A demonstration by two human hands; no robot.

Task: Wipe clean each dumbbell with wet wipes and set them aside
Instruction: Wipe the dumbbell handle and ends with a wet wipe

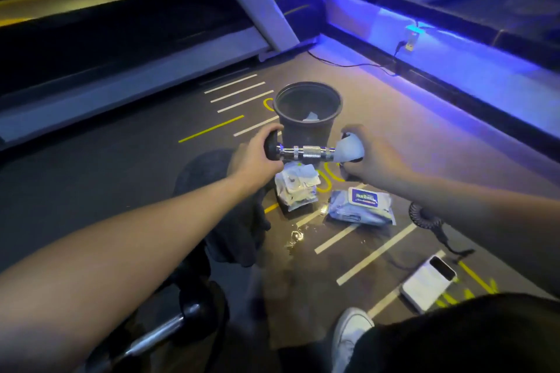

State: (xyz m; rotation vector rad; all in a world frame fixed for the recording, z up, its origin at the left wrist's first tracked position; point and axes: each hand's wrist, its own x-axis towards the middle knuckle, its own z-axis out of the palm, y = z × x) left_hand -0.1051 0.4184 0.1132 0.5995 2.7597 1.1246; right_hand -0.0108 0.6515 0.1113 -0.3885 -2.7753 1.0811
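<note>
Dumbbell (313,152): small, with a shiny knurled metal bar and rounded dark ends; held in the air just in front of the bin, long axis level, running left to right.
Left hand (257,154): grip curled round the left dark end.
Right hand (380,160): grip pressing a wet wipe (351,149), thin, pale and crumpled, over the right end.
Bin (307,113): dark, round, tapered plastic, with a crumpled white wipe inside.
Wipe packs (362,206): two soft, crinkled foil pouches on the floor below the dumbbell.
Floor (424,142): matte, striped in white and yellow, with a wet patch.
Second dumbbell (169,330): dark, chrome bar, blurred at the lower left.
</note>
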